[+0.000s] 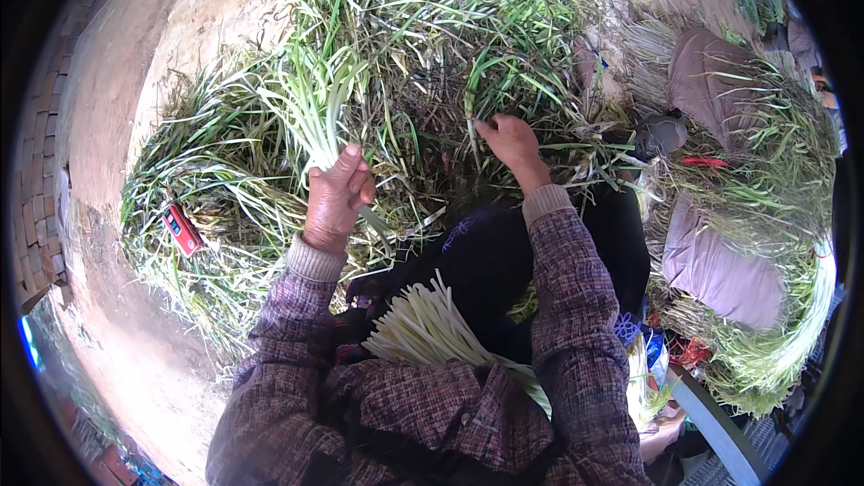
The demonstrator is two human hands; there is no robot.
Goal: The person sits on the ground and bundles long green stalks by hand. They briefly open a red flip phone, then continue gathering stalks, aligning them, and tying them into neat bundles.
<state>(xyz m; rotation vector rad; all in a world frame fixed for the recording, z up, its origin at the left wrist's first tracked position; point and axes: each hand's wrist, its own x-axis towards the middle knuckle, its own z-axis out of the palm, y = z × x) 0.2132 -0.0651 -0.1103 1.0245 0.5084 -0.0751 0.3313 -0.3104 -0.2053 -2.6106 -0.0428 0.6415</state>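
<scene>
My left hand [341, 192] is closed around a bunch of pale green leafy stalks [317, 104], whose leaves fan out upward. My right hand [509, 142] is over the middle of the heap, with thumb and fingertips pinched at a single stalk [470, 104] that has green leaves above and a pale lower end. Beneath both hands spreads a large heap of green leaves and dry, brownish trimmings [432, 34]. Across my lap lies a thick bundle of whitish-green stalks [432, 327], its cut-looking ends fanned towards the heap.
A red device [181, 229] rests on the heap's left side. At right are two mauve cushions or cloths [725, 260], a dark shoe [660, 135], red string [690, 352] and a long bundle of greens [810, 310]. A grey metal bar [719, 425] slants at lower right. Bricks [39, 182] line the left.
</scene>
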